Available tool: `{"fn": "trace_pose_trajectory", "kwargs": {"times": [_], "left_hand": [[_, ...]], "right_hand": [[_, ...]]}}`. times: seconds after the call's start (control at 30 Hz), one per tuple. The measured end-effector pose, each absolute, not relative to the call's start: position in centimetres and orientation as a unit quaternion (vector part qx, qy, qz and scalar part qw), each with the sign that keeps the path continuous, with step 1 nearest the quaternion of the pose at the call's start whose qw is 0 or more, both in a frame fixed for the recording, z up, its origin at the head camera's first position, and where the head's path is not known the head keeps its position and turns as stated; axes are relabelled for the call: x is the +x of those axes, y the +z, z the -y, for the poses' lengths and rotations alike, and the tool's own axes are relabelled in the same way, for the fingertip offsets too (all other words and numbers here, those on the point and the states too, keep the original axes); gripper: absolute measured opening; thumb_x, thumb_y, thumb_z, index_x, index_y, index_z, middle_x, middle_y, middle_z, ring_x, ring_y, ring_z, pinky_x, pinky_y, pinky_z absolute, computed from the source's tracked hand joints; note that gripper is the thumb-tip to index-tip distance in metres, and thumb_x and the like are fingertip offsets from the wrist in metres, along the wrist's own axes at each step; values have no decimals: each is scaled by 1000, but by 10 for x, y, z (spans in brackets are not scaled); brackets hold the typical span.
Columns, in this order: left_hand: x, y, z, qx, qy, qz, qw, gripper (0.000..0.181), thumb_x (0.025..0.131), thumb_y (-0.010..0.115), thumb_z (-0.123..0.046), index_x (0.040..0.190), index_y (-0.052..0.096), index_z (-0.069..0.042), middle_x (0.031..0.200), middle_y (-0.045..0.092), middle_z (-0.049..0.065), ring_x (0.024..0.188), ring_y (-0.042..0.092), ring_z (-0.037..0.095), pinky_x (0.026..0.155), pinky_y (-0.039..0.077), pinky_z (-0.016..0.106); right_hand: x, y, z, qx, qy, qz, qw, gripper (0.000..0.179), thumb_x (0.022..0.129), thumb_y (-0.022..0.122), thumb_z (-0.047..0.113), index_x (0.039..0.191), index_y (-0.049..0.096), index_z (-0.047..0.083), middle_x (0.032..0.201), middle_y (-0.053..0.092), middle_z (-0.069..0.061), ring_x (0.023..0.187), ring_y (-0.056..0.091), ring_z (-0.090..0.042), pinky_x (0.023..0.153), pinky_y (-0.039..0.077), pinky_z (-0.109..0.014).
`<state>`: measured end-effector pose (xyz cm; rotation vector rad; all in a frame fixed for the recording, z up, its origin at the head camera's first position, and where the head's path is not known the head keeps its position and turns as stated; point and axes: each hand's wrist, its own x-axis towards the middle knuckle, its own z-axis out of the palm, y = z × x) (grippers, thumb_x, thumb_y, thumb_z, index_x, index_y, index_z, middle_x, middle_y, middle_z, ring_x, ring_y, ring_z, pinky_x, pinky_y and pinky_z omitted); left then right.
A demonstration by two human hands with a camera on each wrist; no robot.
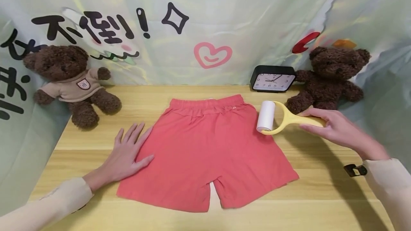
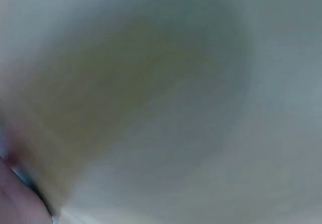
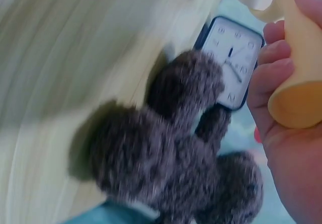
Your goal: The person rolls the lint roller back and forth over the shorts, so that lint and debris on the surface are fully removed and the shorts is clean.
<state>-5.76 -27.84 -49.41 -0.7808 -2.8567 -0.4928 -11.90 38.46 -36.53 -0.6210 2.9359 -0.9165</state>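
Note:
A pair of red shorts [image 1: 205,145] lies spread flat on the wooden table, waistband toward the back. My left hand [image 1: 130,152] rests with spread fingers on the left edge of the shorts, partly on the wood. In my right hand [image 1: 337,126] is the yellow handle of a lint roller [image 1: 289,118], gripped between thumb and curled fingers. Its white roll [image 1: 265,116] overlaps the upper right side of the shorts in the head view. The right wrist view shows the fingers wrapped round the handle [image 3: 304,58]. The left wrist view is mostly blurred.
A black-framed clock [image 1: 273,78] stands at the back right, beside a dark brown teddy bear [image 1: 334,77]. Another bear in a beige sweater [image 1: 75,85] sits at the back left. Behind them hangs a printed curtain [image 1: 244,17]. The wooden table [image 1: 80,152] lies underneath.

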Motion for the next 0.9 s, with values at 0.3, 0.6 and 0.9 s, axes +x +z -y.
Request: {"fn": "trace_pose_trajectory", "kwargs": {"times": [0.3, 0.6, 0.9], "left_hand": [[-26, -499, 292, -268, -166, 945, 84, 93, 96, 70, -56, 172, 36, -14, 175, 27, 24, 159, 23, 50, 120, 9, 76], [-10, -500, 295, -255, -156, 950, 92, 95, 93, 71, -59, 171, 39, -16, 175, 29, 23, 159, 24, 49, 120, 10, 76], [5, -500, 302, -242, -153, 953, 99, 95, 91, 71, -60, 171, 40, -20, 175, 30, 20, 158, 26, 48, 117, 13, 79]], "right_hand": [[-114, -372, -333, -190, -358, -914, -6, 28, 95, 86, 10, 117, 81, 26, 84, 66, 3, 71, 53, -17, 61, 41, -28], [-107, -375, -265, -243, -370, -897, -12, 26, 96, 88, 19, 116, 81, 32, 82, 65, 9, 70, 54, -15, 60, 45, -29], [-100, -379, -190, -278, -372, -886, 5, 27, 94, 89, 20, 117, 79, 29, 89, 66, 13, 74, 56, -14, 63, 48, -34]]}}
